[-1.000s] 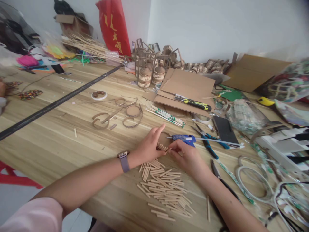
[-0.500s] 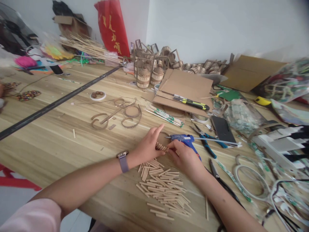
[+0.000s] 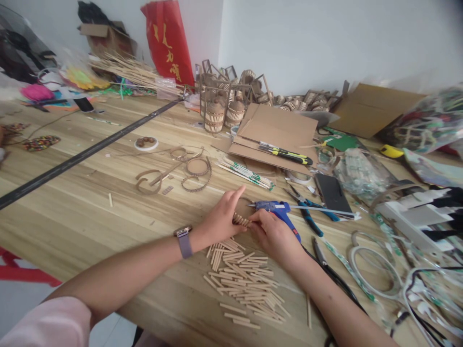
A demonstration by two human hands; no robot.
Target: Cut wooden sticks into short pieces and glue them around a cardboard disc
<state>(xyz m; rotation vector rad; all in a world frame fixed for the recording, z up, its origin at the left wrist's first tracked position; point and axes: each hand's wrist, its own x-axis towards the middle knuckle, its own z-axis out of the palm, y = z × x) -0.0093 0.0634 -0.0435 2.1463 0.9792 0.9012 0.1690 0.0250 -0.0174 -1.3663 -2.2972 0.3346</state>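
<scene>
Both hands meet over the table, around a row of short wooden sticks [image 3: 241, 220] set side by side. My left hand [image 3: 220, 212] wears a watch at the wrist; its thumb and fingers are closed on the stick row, with the index finger pointing up. At the row's right end my right hand [image 3: 275, 236] pinches with thumb and forefinger, apparently on a stick; the fingertips partly hide it. A blue glue gun [image 3: 277, 208] lies just beyond my right hand. Below the hands spreads a loose pile of short wooden sticks [image 3: 249, 279].
Pliers [image 3: 307, 212], a phone [image 3: 333, 193] and tape rings [image 3: 376, 274] lie to the right. Cardboard sheets [image 3: 275, 132] with a cutter [image 3: 285, 153] are behind. Small bucket-like wooden crafts [image 3: 214, 115] stand at the wall. Curved strips [image 3: 197, 168] and a lid of brown beads [image 3: 146, 142] lie left.
Almost nothing differs. Both hands keep their hold on the stick row, and the whole view has shifted very slightly.
</scene>
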